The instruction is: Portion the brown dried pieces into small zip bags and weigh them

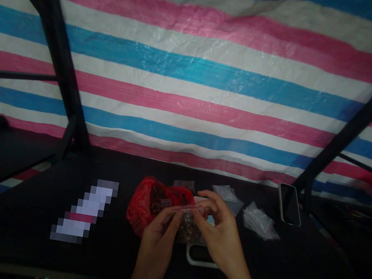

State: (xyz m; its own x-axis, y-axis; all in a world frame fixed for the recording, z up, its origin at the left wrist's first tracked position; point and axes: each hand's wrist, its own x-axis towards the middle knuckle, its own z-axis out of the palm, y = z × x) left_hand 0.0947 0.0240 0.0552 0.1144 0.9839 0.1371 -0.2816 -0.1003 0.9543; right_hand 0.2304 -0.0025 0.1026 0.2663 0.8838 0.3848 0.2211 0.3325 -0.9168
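My left hand [158, 233] and my right hand [220, 233] both pinch the top edge of a small clear zip bag [189, 223] filled with dark brown bits. I hold it above a small white scale [200, 256] on the black table [13, 234]. Just behind my left hand lies an open red plastic bag [147, 202] holding more of the dark bits.
Empty clear bags lie at the back [230, 195] and in a pile to the right [260, 221]. A phone [289, 203] lies at the back right. A blurred white and red object [86, 211] sits on the left. Black frame bars and a striped tarp stand behind.
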